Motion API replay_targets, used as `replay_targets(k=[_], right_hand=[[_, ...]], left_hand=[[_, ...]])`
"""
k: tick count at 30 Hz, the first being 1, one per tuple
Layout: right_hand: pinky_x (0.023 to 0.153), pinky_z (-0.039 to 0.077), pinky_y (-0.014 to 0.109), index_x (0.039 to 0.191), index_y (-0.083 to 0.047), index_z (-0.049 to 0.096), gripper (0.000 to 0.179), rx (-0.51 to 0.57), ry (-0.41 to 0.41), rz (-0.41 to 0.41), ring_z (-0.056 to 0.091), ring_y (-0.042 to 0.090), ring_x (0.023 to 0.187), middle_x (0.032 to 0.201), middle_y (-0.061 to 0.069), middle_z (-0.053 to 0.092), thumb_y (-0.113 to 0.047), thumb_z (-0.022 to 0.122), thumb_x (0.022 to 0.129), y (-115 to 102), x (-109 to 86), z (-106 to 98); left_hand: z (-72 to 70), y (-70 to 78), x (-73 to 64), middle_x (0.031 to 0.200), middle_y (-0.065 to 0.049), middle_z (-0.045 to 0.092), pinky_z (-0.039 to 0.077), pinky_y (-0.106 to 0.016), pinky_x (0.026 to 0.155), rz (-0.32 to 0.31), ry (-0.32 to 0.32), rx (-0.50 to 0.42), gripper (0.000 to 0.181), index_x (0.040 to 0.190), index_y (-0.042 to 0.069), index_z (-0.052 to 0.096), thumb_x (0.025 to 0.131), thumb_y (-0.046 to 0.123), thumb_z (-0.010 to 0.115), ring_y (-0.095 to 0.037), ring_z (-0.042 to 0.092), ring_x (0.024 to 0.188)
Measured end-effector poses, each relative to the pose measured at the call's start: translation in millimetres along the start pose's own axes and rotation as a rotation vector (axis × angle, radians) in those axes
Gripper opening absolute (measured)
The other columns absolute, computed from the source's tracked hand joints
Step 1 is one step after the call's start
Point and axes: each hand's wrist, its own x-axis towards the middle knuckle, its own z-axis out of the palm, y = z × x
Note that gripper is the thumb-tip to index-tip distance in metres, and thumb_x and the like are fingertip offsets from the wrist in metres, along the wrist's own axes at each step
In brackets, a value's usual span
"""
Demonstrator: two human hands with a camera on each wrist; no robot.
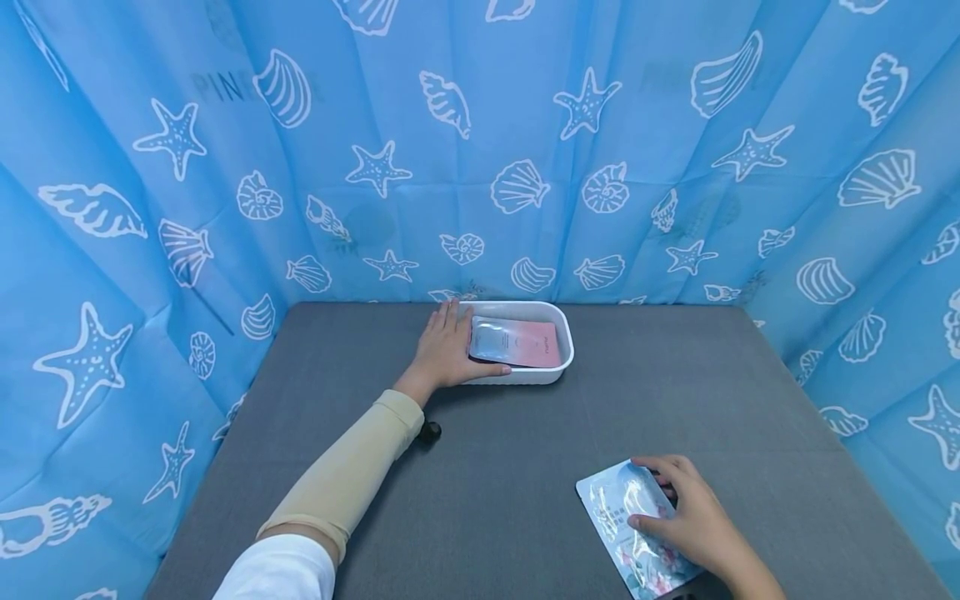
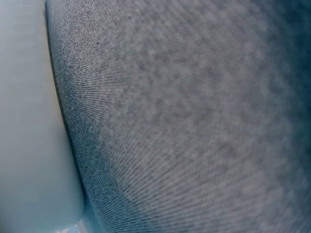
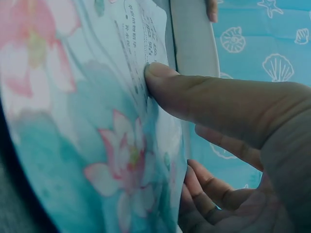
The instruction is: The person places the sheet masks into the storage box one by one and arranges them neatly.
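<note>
My left hand [image 1: 447, 343] rests spread over the left end of a white oblong basket [image 1: 567, 343], fingers towards the back rim and thumb along the front one. Inside the basket lies a blue-to-pink face mask packet [image 1: 517, 342], its left end partly behind the hand. My right hand [image 1: 693, 512] pinches a shiny pale blue face mask packet [image 1: 626, 525] by its right edge, near the front of the table. In the right wrist view the thumb [image 3: 194, 94] presses its printed face, which bears pink lotus flowers and text, while the other fingers lie behind it.
A grey cloth-covered table [image 1: 525, 467] extends under everything. Blue curtains [image 1: 480, 150] with white shells and starfish hang at the back and both sides, and the basket stands close to the back one. A small black object [image 1: 429, 433] shows beside the left forearm's beige sleeve [image 1: 352, 479].
</note>
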Motion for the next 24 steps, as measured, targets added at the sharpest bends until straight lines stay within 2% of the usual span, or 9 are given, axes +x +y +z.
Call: replay_targets(k=[3,7,10,14,18,24], right_hand=[[0.082,0.054,0.040,0.131,-0.014,0.070,0.068,0.004,0.031,-0.020,0.063,0.027,0.106,0.140,0.020,0.057,-0.025,0.100,0.070,0.6,-0.5,0.7],[0.084,0.055,0.043,0.122,-0.016,0.073,0.060,0.006,0.049,-0.027,0.066,0.029,0.107,0.137,0.018,0.063,-0.025,0.101,0.069,-0.3,-1.0,0.6],[0.083,0.055,0.041,0.124,-0.017,0.073,0.061,0.007,0.023,-0.016,0.065,0.027,0.107,0.134,0.014,0.065,-0.027,0.100,0.071,-0.8,-0.4,-0.8],[0.078,0.053,0.032,0.127,-0.018,0.073,0.060,0.021,-0.016,-0.013,0.060,0.020,0.102,0.132,0.010,0.064,-0.028,0.098,0.073,-1.1,0.2,-2.9],[0.081,0.054,0.029,0.126,-0.021,0.073,0.059,0.027,0.002,-0.045,0.059,0.018,0.104,0.129,0.007,0.063,-0.026,0.099,0.073,-1.3,-0.5,-2.5],[0.087,0.055,0.030,0.126,-0.025,0.074,0.059,0.041,0.037,-0.134,0.059,0.011,0.112,0.129,0.003,0.064,-0.026,0.098,0.073,0.9,-0.1,-1.4]], left_hand=[[-0.1,0.4,-0.2,0.180,-0.014,0.002,0.007,-0.054,0.136,0.005,0.005,0.000,0.139,0.172,0.011,0.014,0.072,0.101,0.054,-0.038,0.004,0.167],[-0.3,0.8,-0.2,0.180,-0.015,0.004,0.008,-0.055,0.135,0.010,0.015,-0.001,0.140,0.171,0.011,0.015,0.072,0.100,0.055,-0.039,0.006,0.167],[0.8,0.2,0.0,0.180,-0.015,0.003,0.008,-0.054,0.136,0.003,0.010,0.013,0.140,0.172,0.012,0.014,0.071,0.102,0.053,-0.037,0.004,0.167],[2.3,-0.7,0.4,0.180,-0.014,0.003,0.007,-0.053,0.136,-0.004,0.000,0.019,0.140,0.172,0.013,0.013,0.071,0.102,0.052,-0.035,0.002,0.168],[2.1,-0.8,0.5,0.180,-0.014,0.003,0.006,-0.053,0.136,-0.006,0.003,0.010,0.140,0.172,0.013,0.013,0.071,0.102,0.052,-0.036,0.002,0.168],[1.0,0.3,0.3,0.180,-0.014,0.002,0.006,-0.054,0.135,-0.004,0.000,0.013,0.141,0.172,0.012,0.013,0.070,0.102,0.052,-0.036,0.002,0.168]])
